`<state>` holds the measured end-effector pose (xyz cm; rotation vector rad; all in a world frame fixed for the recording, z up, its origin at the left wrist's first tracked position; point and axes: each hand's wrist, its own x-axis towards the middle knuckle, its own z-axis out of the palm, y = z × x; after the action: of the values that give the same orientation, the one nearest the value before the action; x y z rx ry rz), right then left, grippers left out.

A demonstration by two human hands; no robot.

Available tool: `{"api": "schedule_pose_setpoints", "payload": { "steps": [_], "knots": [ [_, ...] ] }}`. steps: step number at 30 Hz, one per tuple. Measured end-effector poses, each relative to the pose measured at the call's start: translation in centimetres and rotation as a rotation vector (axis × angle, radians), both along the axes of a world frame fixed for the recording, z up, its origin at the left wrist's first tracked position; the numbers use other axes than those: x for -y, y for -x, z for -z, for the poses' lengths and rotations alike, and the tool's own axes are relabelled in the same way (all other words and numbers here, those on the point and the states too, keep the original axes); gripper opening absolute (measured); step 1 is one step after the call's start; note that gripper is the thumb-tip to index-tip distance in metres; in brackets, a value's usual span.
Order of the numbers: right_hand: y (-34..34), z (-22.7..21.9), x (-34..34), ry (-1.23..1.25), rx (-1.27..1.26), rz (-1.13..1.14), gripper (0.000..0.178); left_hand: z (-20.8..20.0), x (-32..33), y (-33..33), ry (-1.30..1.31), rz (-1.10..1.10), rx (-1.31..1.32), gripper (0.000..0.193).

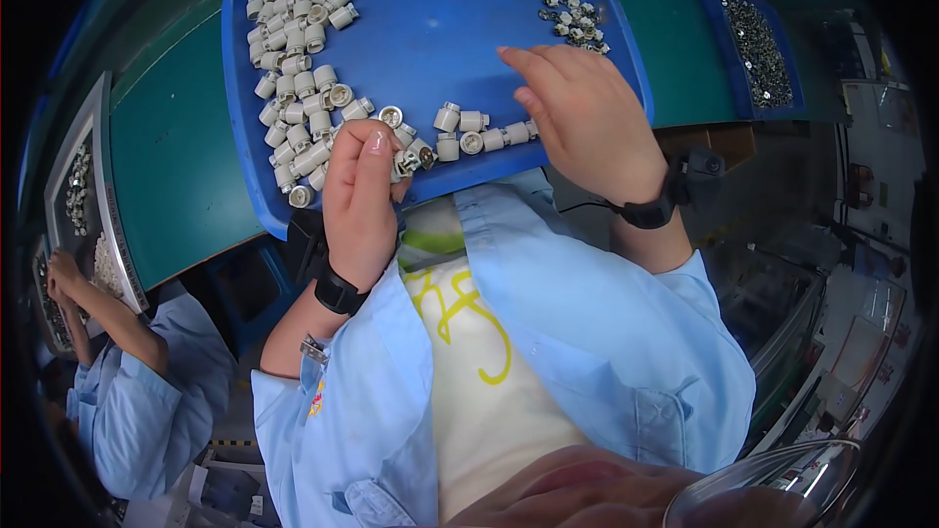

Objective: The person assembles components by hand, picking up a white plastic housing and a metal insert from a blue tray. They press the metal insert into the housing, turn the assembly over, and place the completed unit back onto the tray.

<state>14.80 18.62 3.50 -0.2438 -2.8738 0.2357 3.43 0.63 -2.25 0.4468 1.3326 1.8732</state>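
Note:
My left hand (360, 200) is closed near the front edge of a blue tray (421, 15), thumb and fingers pinching a small white cylindrical socket with a metal fitting (411, 160) at its end. Over the right part of the tray my right hand (595, 117) is spread, its index finger stretched left and the thumb apart; nothing shows between them. Beside my left hand lies a heap of white sockets (296, 73) along the tray's left side. A short row of more sockets (471, 142) sits at the front edge, between my hands.
Small metal-and-white fittings (577, 22) lie at the tray's right side. A blue bin of small metal parts (758, 49) stands further right on the green table (176, 152). At the left, a co-worker's hands (64, 279) are over another tray (110, 196) with small parts.

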Motion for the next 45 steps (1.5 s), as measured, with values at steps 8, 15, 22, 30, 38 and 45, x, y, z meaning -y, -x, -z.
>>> {"api": "schedule_pose_setpoints", "payload": {
  "steps": [8, 15, 22, 30, 38, 45],
  "knots": [
    [-7.4, 2.3, -4.6, 0.165, -1.181, 0.364, 0.026, -0.1, 0.1, -0.3, 0.037, 0.002, -0.072, 0.013],
    [-18.1, 11.5, -6.5, 0.432, -0.905, 0.843, 0.053, 0.5, 0.4, 0.0, -0.010, -0.006, -0.108, 0.013],
    [-19.5, 29.4, -3.4, 1.953, 0.138, 1.535, 0.057, -0.2, 0.1, -0.3, 0.028, -0.039, -0.098, 0.013],
    [-13.9, 40.5, -5.6, 1.420, -0.380, 1.159, 0.051, -0.8, -0.1, -0.5, 0.048, -0.040, -0.107, 0.013],
    [-7.3, 28.6, -4.4, 0.987, 0.126, 0.818, 0.040, -0.5, -0.4, -0.4, 0.021, -0.050, -0.109, 0.013],
    [-6.8, 24.3, -3.7, 1.153, 0.210, 0.570, 0.039, -0.4, -0.4, -0.2, 0.003, -0.030, -0.105, 0.014]
  ]
}}
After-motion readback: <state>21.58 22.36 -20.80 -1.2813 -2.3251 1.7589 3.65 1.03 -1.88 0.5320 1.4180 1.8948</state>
